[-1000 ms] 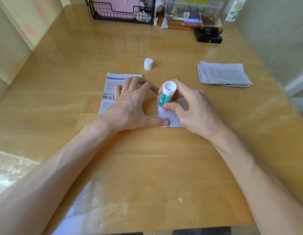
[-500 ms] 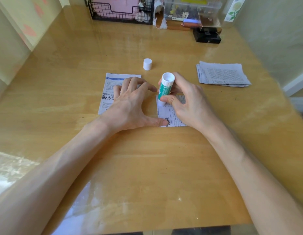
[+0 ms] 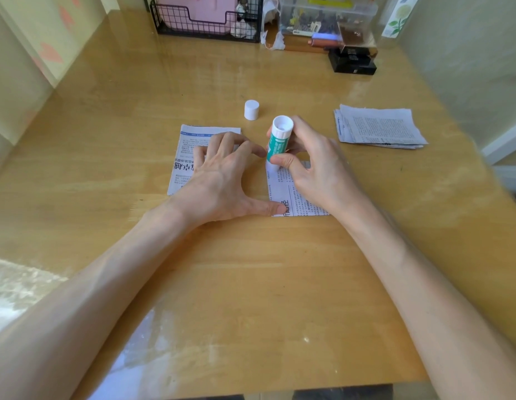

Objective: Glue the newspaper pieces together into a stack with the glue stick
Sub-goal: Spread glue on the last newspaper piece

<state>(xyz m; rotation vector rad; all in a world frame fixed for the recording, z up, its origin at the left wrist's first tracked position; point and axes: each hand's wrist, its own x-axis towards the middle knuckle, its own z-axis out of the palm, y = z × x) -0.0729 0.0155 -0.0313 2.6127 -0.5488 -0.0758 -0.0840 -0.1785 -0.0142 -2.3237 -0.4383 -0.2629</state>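
Newspaper first: the piece being glued (image 3: 298, 197) lies flat on the table (image 3: 251, 284), nearest the person, with its lower left corner pinned under the left thumb. The left hand (image 3: 222, 180) is spread flat and holds nothing; its palm and fingers press a second piece (image 3: 193, 145) just to the left.

The right hand (image 3: 311, 166) is closed around the glue stick (image 3: 277, 142), thumb and fingers on the green barrel. Compared with a second ago, the stick stands more upright and its lower end sits at the upper left corner of the right piece, where earlier it leaned lower over the middle. I judge the stroke has run up the left edge, so the gluing of this piece looks close to done; whether the tip actually touches the paper is hidden by the thumb.

Further back, the white cap (image 3: 251, 110) stands alone, as before. To the right, well apart, the remaining pile (image 3: 377, 128) waits, so much of the stack seems still to be built.
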